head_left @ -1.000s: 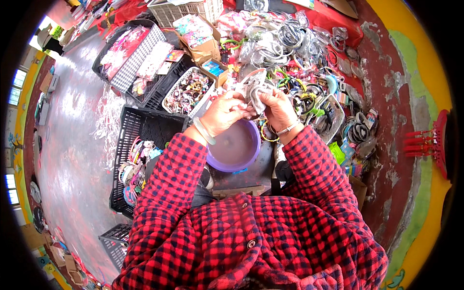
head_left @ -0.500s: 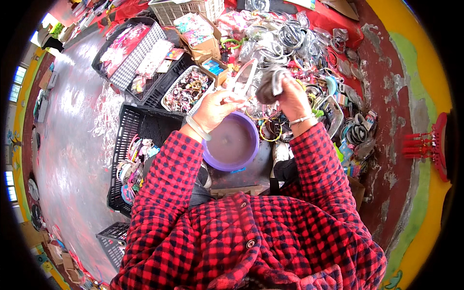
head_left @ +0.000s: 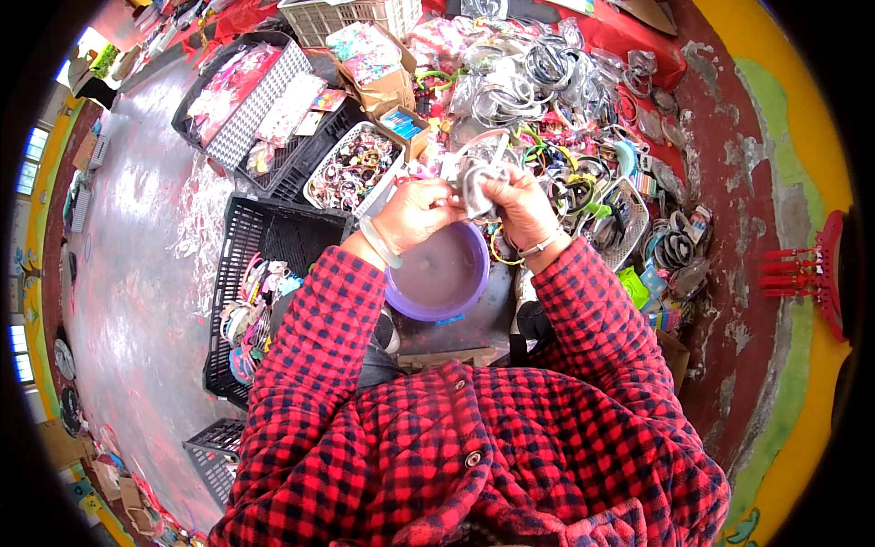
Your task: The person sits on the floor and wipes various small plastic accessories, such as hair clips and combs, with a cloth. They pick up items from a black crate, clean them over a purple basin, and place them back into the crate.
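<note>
A grey-brown cloth (head_left: 478,190) is bunched in my right hand (head_left: 525,211), its fingers closed round it. My left hand (head_left: 415,215) has its fingers pinched at the cloth's left side. From between the hands rises a pale, curved headband (head_left: 490,139), its lower end hidden by the cloth and fingers. It seems to be in my left hand's pinch. Below both hands stands a purple basin (head_left: 483,283) holding murky greyish water (head_left: 433,273).
A black crate (head_left: 219,319) with headbands stands at left. Beyond it, a white basket (head_left: 394,171) holds small hair accessories beside an open cardboard box (head_left: 390,91). Heaped headbands (head_left: 547,68), many in clear bags, spread ahead and to the right, near another white basket (head_left: 643,223).
My right hand has brought the cloth left and down to the headband, and it now meets my left hand. The left hand has shifted slightly right.
</note>
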Demonstrator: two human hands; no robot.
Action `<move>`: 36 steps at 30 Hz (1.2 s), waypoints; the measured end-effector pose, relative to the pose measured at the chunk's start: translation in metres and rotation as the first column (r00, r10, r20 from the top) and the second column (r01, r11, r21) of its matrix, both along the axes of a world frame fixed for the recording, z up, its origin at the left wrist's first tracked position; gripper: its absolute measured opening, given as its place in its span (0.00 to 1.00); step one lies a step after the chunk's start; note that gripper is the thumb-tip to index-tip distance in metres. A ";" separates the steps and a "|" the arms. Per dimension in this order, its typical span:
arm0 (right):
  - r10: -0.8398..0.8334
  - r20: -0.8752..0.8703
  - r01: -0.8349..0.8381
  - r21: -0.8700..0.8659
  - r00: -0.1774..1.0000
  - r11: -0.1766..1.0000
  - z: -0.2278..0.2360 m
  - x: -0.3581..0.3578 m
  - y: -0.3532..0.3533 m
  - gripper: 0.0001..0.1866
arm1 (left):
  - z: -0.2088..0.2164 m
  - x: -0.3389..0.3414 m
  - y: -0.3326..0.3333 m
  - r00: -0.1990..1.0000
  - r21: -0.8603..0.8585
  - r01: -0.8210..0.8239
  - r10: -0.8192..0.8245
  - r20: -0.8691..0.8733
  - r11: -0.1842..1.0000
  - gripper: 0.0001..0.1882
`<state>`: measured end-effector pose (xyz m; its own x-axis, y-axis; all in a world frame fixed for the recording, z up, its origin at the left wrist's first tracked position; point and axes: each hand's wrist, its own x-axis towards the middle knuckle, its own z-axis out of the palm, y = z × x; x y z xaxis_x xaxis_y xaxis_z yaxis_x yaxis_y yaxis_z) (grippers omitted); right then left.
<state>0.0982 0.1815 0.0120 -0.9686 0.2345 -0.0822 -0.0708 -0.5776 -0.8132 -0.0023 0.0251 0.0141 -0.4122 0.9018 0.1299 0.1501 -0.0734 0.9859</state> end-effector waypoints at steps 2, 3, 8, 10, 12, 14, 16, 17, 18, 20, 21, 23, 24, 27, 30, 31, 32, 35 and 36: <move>-0.031 0.036 0.034 -0.084 0.999 0.996 0.003 0.002 0.007 0.12 | -0.008 -0.002 0.001 0.997 0.048 0.047 -0.050 0.053 0.998 0.03; -0.054 0.053 0.059 -0.093 0.997 0.994 0.003 0.002 0.010 0.11 | -0.011 -0.002 0.002 0.994 0.073 0.070 -0.076 0.079 0.995 0.03; -0.157 0.020 0.158 -0.180 0.987 0.971 0.002 -0.001 0.020 0.11 | -0.008 0.000 0.001 0.989 0.094 0.112 -0.120 0.084 0.989 0.04; -0.149 0.056 0.157 -0.170 0.987 0.973 -0.012 0.000 0.030 0.17 | -0.007 -0.001 0.001 0.991 0.064 0.122 -0.124 0.040 0.991 0.04; -0.141 0.057 0.149 -0.177 0.988 0.973 -0.009 -0.001 0.029 0.16 | -0.001 -0.002 0.000 0.991 0.003 0.118 -0.118 -0.069 0.993 0.05; -0.175 0.094 0.188 -0.154 0.980 0.970 0.010 -0.002 0.020 0.11 | -0.005 -0.001 -0.001 0.993 0.016 0.104 -0.105 0.049 0.994 0.05; -0.021 0.097 0.024 -0.029 0.995 0.999 0.004 -0.001 0.016 0.10 | -0.009 -0.003 -0.001 0.992 0.014 0.068 -0.069 0.104 0.998 0.05; 0.055 0.106 -0.058 0.032 0.993 0.998 0.002 0.000 0.013 0.10 | -0.010 -0.005 -0.002 0.994 0.003 0.040 -0.040 0.099 0.999 0.04; 0.112 0.140 -0.121 0.055 0.984 0.991 0.003 0.001 0.005 0.11 | -0.011 -0.007 -0.003 0.995 -0.007 0.012 -0.011 0.094 1.000 0.04; 0.100 0.092 -0.096 -0.049 0.991 0.994 0.006 0.001 -0.003 0.11 | -0.013 -0.008 -0.003 0.999 0.003 0.000 0.000 0.044 1.000 0.03; 0.100 0.092 -0.095 -0.053 0.991 0.994 0.011 0.000 -0.004 0.11 | -0.013 -0.008 -0.003 1.000 0.009 -0.007 0.007 0.019 1.000 0.03; 0.054 0.046 -0.055 0.014 0.997 0.998 0.011 0.001 -0.005 0.11 | -0.012 -0.009 -0.003 1.000 0.040 0.012 -0.012 -0.009 0.999 0.03; 0.031 0.021 -0.032 0.045 0.999 0.998 0.012 0.001 -0.005 0.10 | -0.011 -0.009 -0.003 0.999 0.054 0.023 -0.022 -0.023 0.998 0.03; -0.040 0.028 0.038 0.069 0.999 0.997 0.014 0.003 -0.004 0.11 | -0.011 -0.008 -0.001 0.990 0.032 0.064 -0.067 0.128 0.997 0.02; -0.124 0.022 0.125 -0.054 0.992 0.991 0.011 0.002 0.006 0.11 | -0.005 -0.001 0.002 0.991 0.090 0.086 -0.094 0.092 0.992 0.04; -0.160 0.003 0.159 -0.098 0.987 0.982 0.011 0.000 0.008 0.11 | -0.004 0.001 0.002 0.982 0.094 0.087 -0.101 0.158 0.992 0.04; -0.216 0.012 0.216 -0.138 0.976 0.967 0.015 0.000 0.008 0.10 | -0.002 0.003 0.002 0.968 0.100 0.090 -0.111 0.223 0.991 0.04; -0.217 0.012 0.216 -0.157 0.976 0.964 0.009 -0.002 0.012 0.10 | 0.001 0.002 0.001 0.972 0.104 0.108 -0.127 0.199 0.989 0.05; -0.199 0.011 0.198 -0.169 0.980 0.965 0.005 -0.002 0.015 0.10 | 0.001 0.001 0.001 0.980 0.104 0.115 -0.131 0.153 0.988 0.05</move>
<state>0.0960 0.1964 0.0167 -0.9045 0.4056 -0.1314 -0.2027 -0.6802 -0.7045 -0.0010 0.0260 0.0155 -0.3211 0.9337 0.1584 -0.0239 -0.1752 0.9842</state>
